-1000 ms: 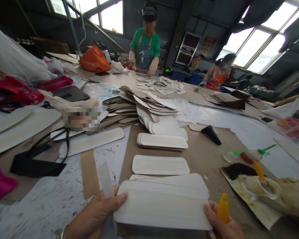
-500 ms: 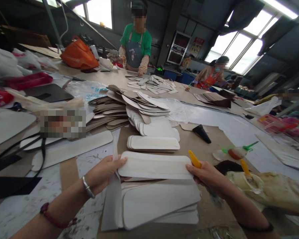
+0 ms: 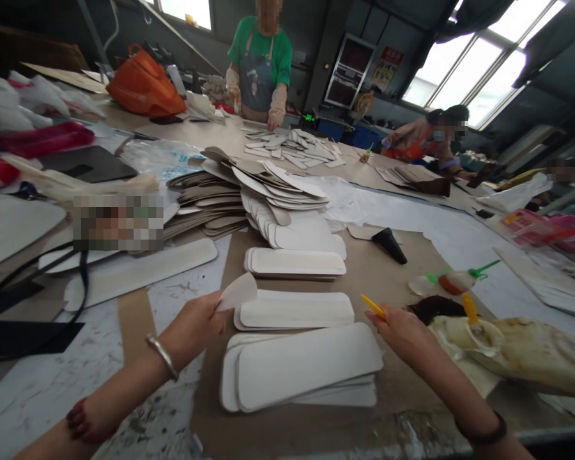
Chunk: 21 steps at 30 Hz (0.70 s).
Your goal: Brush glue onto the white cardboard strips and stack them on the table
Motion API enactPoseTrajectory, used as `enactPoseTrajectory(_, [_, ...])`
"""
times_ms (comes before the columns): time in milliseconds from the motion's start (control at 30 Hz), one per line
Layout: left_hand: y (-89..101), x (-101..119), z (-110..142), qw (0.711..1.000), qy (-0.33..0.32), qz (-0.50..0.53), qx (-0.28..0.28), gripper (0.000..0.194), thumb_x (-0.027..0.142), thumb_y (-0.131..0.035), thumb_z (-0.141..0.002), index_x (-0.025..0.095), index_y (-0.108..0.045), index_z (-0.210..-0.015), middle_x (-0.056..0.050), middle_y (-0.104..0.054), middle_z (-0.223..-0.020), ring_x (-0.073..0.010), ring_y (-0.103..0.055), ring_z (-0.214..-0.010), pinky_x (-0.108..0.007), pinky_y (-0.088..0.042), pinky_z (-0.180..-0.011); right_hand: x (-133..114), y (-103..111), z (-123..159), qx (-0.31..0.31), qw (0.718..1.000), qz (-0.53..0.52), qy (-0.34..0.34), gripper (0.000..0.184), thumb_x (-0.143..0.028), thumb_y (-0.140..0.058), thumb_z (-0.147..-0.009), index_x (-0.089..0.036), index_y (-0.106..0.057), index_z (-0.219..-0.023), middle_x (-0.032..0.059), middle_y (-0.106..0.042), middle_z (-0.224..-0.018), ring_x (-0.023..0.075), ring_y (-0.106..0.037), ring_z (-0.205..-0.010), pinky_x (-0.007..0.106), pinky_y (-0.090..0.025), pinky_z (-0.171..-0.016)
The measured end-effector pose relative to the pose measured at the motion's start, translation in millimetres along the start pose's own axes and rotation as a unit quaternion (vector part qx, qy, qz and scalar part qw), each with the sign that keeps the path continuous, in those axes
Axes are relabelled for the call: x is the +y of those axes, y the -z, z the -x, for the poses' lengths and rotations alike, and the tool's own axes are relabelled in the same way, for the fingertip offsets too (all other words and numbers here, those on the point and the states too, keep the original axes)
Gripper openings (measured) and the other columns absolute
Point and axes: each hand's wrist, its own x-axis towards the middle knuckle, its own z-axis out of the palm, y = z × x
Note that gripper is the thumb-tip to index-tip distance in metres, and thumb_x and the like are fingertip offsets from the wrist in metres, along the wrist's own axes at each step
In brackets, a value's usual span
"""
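My left hand (image 3: 204, 322) pinches a thin, curled white sheet (image 3: 238, 292), whose free end hangs over the left end of a small stack of white rounded panels (image 3: 297, 309). Closed around a slim yellow tool (image 3: 374, 307), my right hand (image 3: 397, 329) hovers just right of that stack; the tool's working end cannot be made out. Nearer to me lies a looser stack of wider white panels (image 3: 309, 367). Farther off are a neat stack of narrow panels (image 3: 294, 263) and a fanned pile of panels (image 3: 287, 198).
At right, a pale container (image 3: 522, 351) holds another yellow-handled tool. Green-tipped bottles (image 3: 460, 280) and a black cone (image 3: 389, 245) lie behind it. An orange bag (image 3: 144, 83) sits back left. Co-workers stand across the table, one in a green shirt (image 3: 261, 57).
Both hands have let go of the top white panel, which now lies on the small stack. My left hand has lifted the thin white sheet off the near stack; my right hand has drawn slightly right.
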Motion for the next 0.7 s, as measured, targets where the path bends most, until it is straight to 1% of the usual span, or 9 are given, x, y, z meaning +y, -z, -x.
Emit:
enactPoseTrajectory(100, [-8.0,-11,30,0.999,-0.028,-0.014,-0.017,0.016,0.034,-0.047,-0.073,0.023,-0.053,-0.063,0.001,-0.06,-0.059,-0.02,-0.057,-0.064,-0.026,-0.039,-0.061,3,-10,20,-0.014,0.999,-0.012,0.033,0.031,-0.034,-0.035,-0.091,-0.018,-0.062,-0.085,0.0116,-0.07,-0.082,0.0259,-0.065,-0.081,0.031,-0.042,-0.067])
enactPoseTrajectory(200, [-20.8,-22,52,0.999,-0.017,-0.018,-0.026,0.023,0.043,-0.049,-0.073,0.022,-0.055,-0.079,-0.002,-0.064,-0.071,-0.0234,-0.059,-0.071,-0.029,-0.04,-0.064,0,-22,34,0.016,0.998,-0.028,0.048,0.032,-0.036,-0.037,-0.091,-0.018,-0.063,-0.092,0.0111,-0.07,-0.082,0.0258,-0.065,-0.081,0.03,-0.042,-0.065])
enactPoseTrajectory(267, [-26.7,-26,61,1.0,-0.007,-0.017,-0.013,0.026,0.045,-0.048,-0.073,0.021,-0.054,-0.082,-0.003,-0.063,-0.073,-0.0244,-0.059,-0.071,-0.03,-0.04,-0.065,-3,-29,41,0.039,0.997,-0.043,0.057,0.032,-0.036,-0.037,-0.09,-0.018,-0.063,-0.092,0.0102,-0.069,-0.079,0.0257,-0.065,-0.079,0.03,-0.042,-0.063])
enactPoseTrajectory(367, [-29.3,-29,68,1.0,-0.002,0.002,0.005,0.029,0.048,-0.045,-0.075,0.021,-0.052,-0.084,-0.003,-0.062,-0.073,-0.0237,-0.058,-0.07,-0.03,-0.04,-0.064,-4,-32,49,0.059,0.993,-0.072,0.071,0.034,-0.039,-0.034,-0.091,-0.02,-0.061,-0.081,0.0071,-0.067,-0.068,0.024,-0.063,-0.068,0.03,-0.042,-0.059])
enactPoseTrajectory(433, [-28.8,-30,71,1.0,-0.001,0.023,0.009,0.031,0.05,-0.045,-0.075,0.021,-0.053,-0.084,-0.002,-0.061,-0.073,-0.0229,-0.057,-0.07,-0.03,-0.04,-0.064,-3,-27,55,0.107,0.987,-0.088,0.078,0.04,-0.045,-0.03,-0.091,-0.021,-0.057,-0.074,0.0058,-0.063,-0.062,0.0231,-0.06,-0.061,0.032,-0.041,-0.057])
enactPoseTrajectory(500, [-28.3,-31,73,0.999,0.002,0.046,0.008,0.032,0.051,-0.045,-0.075,0.02,-0.053,-0.081,-0.001,-0.059,-0.069,-0.0221,-0.055,-0.067,-0.029,-0.04,-0.062,-4,-18,64,0.203,0.969,-0.108,0.089,0.047,-0.053,-0.027,-0.089,-0.021,-0.056,-0.073,0.0071,-0.062,-0.065,0.0245,-0.059,-0.065,0.035,-0.042,-0.062])
enactPoseTrajectory(567, [-28.4,-31,73,0.998,0.006,0.07,0.001,0.033,0.052,-0.046,-0.075,0.02,-0.053,-0.079,0.001,-0.055,-0.062,-0.0208,-0.053,-0.062,-0.029,-0.039,-0.059,-10,-6,76,0.29,0.94,-0.147,0.103,0.049,-0.059,-0.029,-0.087,-0.02,-0.058,-0.081,0.0099,-0.063,-0.079,0.0263,-0.058,-0.077,0.039,-0.042,-0.071])
enactPoseTrajectory(633, [-29.0,-32,73,0.995,0.012,0.094,-0.008,0.033,0.052,-0.047,-0.075,0.02,-0.054,-0.079,0.004,-0.051,-0.054,-0.0194,-0.051,-0.055,-0.028,-0.038,-0.054,-25,3,90,0.312,0.92,-0.217,0.098,0.049,-0.06,-0.03,-0.087,-0.02,-0.058,-0.086,0.0104,-0.062,-0.088,0.0254,-0.056,-0.085,0.038,-0.041,-0.076])
enactPoseTrajectory(700, [-29.5,-33,73,0.993,0.016,0.117,-0.016,0.033,0.052,-0.047,-0.076,0.019,-0.055,-0.079,0.005,-0.049,-0.051,-0.0183,-0.049,-0.051,-0.027,-0.037,-0.05,-49,7,104,0.286,0.902,-0.316,0.075,0.05,-0.061,-0.029,-0.087,-0.021,-0.058,-0.082,0.0088,-0.06,-0.083,0.0226,-0.056,-0.08,0.034,-0.042,-0.072])
